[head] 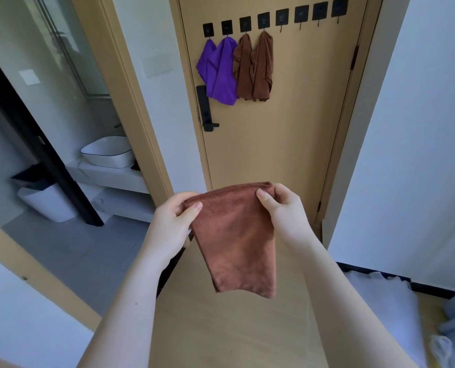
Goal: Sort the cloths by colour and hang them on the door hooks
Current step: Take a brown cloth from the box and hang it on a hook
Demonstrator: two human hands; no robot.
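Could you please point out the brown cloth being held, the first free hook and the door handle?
held brown cloth [234, 235]: head view, middle of its front face.
first free hook [282, 17]: head view, its black square plate.
door handle [212, 126]: head view, black lever.

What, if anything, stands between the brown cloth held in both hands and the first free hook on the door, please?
Nothing visible does. The left hand and right hand pinch the brown cloth by its top edge in front of the door, and the fifth hook, right of the two hung brown cloths, is bare.
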